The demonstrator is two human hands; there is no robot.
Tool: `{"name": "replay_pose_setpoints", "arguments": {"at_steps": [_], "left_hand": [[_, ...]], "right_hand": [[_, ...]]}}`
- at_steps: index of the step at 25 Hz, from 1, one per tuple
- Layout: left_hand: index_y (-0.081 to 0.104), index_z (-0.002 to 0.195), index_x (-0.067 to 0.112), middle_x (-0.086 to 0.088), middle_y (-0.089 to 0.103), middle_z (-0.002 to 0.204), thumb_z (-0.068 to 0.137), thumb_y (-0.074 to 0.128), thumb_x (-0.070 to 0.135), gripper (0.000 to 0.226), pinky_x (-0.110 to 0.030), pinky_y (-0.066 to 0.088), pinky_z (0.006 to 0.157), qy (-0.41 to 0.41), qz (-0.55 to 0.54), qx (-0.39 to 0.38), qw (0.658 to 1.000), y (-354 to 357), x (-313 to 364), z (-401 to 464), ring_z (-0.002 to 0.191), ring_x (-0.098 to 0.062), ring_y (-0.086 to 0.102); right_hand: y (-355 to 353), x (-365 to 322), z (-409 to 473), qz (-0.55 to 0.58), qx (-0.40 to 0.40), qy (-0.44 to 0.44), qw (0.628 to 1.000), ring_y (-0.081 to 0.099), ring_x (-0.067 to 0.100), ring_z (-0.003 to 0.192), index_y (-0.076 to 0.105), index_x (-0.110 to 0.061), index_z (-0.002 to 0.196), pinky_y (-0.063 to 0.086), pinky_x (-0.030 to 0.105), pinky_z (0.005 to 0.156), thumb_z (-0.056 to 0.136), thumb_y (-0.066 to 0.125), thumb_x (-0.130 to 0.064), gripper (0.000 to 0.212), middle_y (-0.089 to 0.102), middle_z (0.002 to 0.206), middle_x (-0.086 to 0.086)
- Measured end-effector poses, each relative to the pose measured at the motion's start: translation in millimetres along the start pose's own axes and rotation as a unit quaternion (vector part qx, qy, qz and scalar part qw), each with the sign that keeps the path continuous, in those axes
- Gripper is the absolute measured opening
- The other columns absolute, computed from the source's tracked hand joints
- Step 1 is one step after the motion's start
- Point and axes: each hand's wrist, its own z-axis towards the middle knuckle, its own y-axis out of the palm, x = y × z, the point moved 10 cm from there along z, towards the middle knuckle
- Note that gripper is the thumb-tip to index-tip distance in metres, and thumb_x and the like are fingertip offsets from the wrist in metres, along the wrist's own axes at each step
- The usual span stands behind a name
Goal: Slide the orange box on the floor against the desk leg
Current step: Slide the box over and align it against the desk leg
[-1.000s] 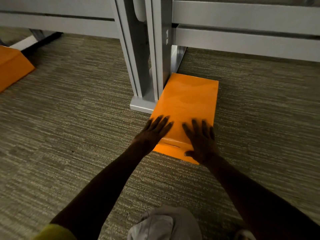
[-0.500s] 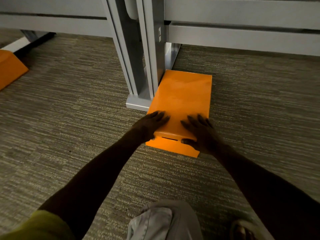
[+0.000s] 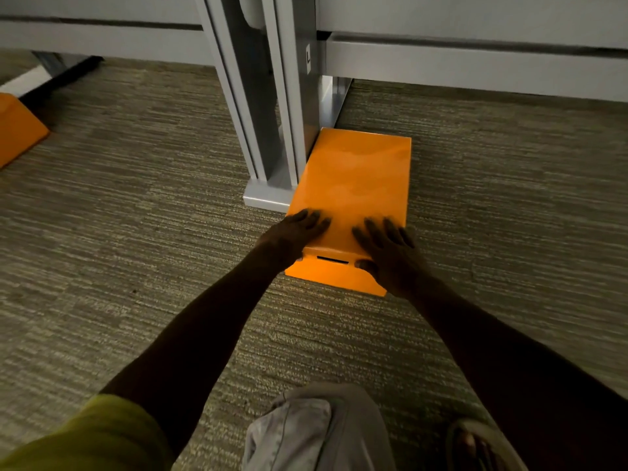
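Note:
An orange box [image 3: 356,178] lies flat on the carpet, its left long side touching the grey desk leg [image 3: 289,107] and the leg's foot plate [image 3: 265,198]. A dark slot shows in the box's near end face. My left hand [image 3: 294,232] rests on the near left corner of the lid, fingers spread. On the near right corner sits my right hand [image 3: 387,253], its fingers spread on the lid and its thumb hooked over the front face. Both palms press on the box.
A second orange box [image 3: 17,130] lies at the far left edge. Grey desk rails [image 3: 475,62] run across the top. Striped carpet [image 3: 136,249] covers the floor. My bent knee [image 3: 316,430] and a sandalled foot [image 3: 475,443] are at the bottom.
Both hands have drawn back along the lid from its middle to its near edge. The box stays against the leg.

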Motion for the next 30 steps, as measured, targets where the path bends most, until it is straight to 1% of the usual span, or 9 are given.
{"name": "replay_pose_setpoints", "arguments": {"at_steps": [5, 8, 10, 13, 18, 21, 25, 28, 30], "left_hand": [[0.001, 0.160, 0.021, -0.011, 0.003, 0.170, 0.087, 0.069, 0.004, 0.101, -0.050, 0.018, 0.124, 0.001, 0.002, 0.054, 0.999, -2.1, 8.1, -11.0, 0.155, -0.036, 0.003], [-0.003, 0.160, 0.025, -0.011, -0.001, 0.170, 0.091, 0.070, 0.020, 0.100, -0.050, 0.010, 0.125, -0.022, 0.027, 0.056, 0.998, 3.6, 11.8, -15.5, 0.156, -0.034, -0.002], [-0.002, 0.160, 0.028, -0.008, 0.000, 0.170, 0.099, 0.059, 0.029, 0.087, -0.050, 0.011, 0.125, -0.039, 0.020, 0.054, 0.998, 8.2, 9.9, -18.2, 0.156, -0.033, 0.000], [0.001, 0.160, 0.031, -0.005, 0.003, 0.170, 0.107, 0.040, 0.023, 0.067, -0.048, 0.016, 0.126, -0.039, 0.001, 0.053, 0.998, 12.2, 4.2, -18.4, 0.156, -0.033, 0.003], [0.003, 0.160, 0.033, -0.004, 0.007, 0.170, 0.107, 0.037, 0.011, 0.067, -0.047, 0.025, 0.123, -0.039, -0.008, 0.048, 0.998, 7.0, -1.7, -18.2, 0.156, -0.032, 0.007], [0.001, 0.159, 0.035, -0.003, 0.006, 0.170, 0.106, 0.036, 0.009, 0.069, -0.048, 0.027, 0.120, -0.045, -0.009, 0.038, 0.998, 6.5, -2.0, -18.7, 0.156, -0.032, 0.007], [0.000, 0.160, 0.034, -0.004, 0.004, 0.170, 0.106, 0.037, 0.011, 0.069, -0.050, 0.026, 0.121, -0.050, -0.015, 0.040, 0.998, 4.1, 2.2, -24.6, 0.156, -0.033, 0.005], [-0.005, 0.159, 0.034, -0.007, -0.004, 0.170, 0.102, 0.052, 0.030, 0.081, -0.052, 0.015, 0.125, -0.059, -0.033, 0.035, 0.997, -6.1, 14.5, -28.9, 0.156, -0.033, -0.003], [-0.006, 0.159, 0.033, -0.007, -0.004, 0.170, 0.099, 0.055, 0.043, 0.086, -0.053, 0.013, 0.125, -0.055, -0.045, 0.047, 0.996, -22.3, 26.9, -28.4, 0.156, -0.032, -0.004]], "right_hand": [[-4.2, -2.1, -10.6, 0.035, 0.005, 0.021, 0.999, 0.007, 0.037, 0.154, 0.013, -0.026, 0.160, 0.016, 0.055, 0.120, 0.097, 0.049, -0.055, 0.078, 0.009, 0.168, 0.014], [-8.7, -3.3, -24.1, 0.047, 0.010, 0.030, 0.998, 0.008, 0.035, 0.154, 0.018, -0.020, 0.160, 0.022, 0.057, 0.120, 0.099, 0.049, -0.048, 0.074, 0.011, 0.168, 0.015], [-5.0, -7.3, -31.2, 0.054, 0.008, 0.034, 0.998, 0.010, 0.036, 0.154, 0.022, -0.020, 0.159, 0.022, 0.056, 0.120, 0.101, 0.050, -0.037, 0.067, 0.013, 0.167, 0.015], [6.6, -7.2, -31.4, 0.064, 0.004, 0.039, 0.997, 0.005, 0.037, 0.155, 0.013, -0.026, 0.160, 0.021, 0.052, 0.122, 0.101, 0.050, -0.016, 0.070, 0.008, 0.169, 0.012], [10.1, -1.0, -19.8, 0.064, -0.003, 0.036, 0.997, 0.001, 0.035, 0.155, 0.009, -0.030, 0.159, 0.029, 0.054, 0.120, 0.100, 0.042, 0.000, 0.075, 0.006, 0.169, 0.009], [7.1, -2.9, -19.0, 0.056, -0.017, 0.033, 0.998, 0.000, 0.036, 0.155, 0.009, -0.028, 0.160, 0.026, 0.053, 0.121, 0.101, 0.043, -0.004, 0.072, 0.003, 0.169, 0.010], [-1.8, -0.9, -28.2, 0.062, -0.035, 0.057, 0.996, -0.001, 0.036, 0.154, 0.003, -0.030, 0.160, 0.022, 0.054, 0.121, 0.097, 0.060, -0.032, 0.084, -0.005, 0.169, 0.013], [-13.8, 1.6, -45.2, 0.040, -0.023, 0.077, 0.996, 0.001, 0.038, 0.154, -0.001, -0.031, 0.159, 0.017, 0.056, 0.121, 0.092, 0.062, -0.047, 0.093, -0.005, 0.168, 0.016], [-19.8, 2.0, -56.0, 0.018, -0.026, 0.080, 0.996, 0.002, 0.039, 0.154, -0.001, -0.030, 0.159, 0.016, 0.057, 0.120, 0.091, 0.061, -0.051, 0.094, -0.004, 0.168, 0.016]]}}
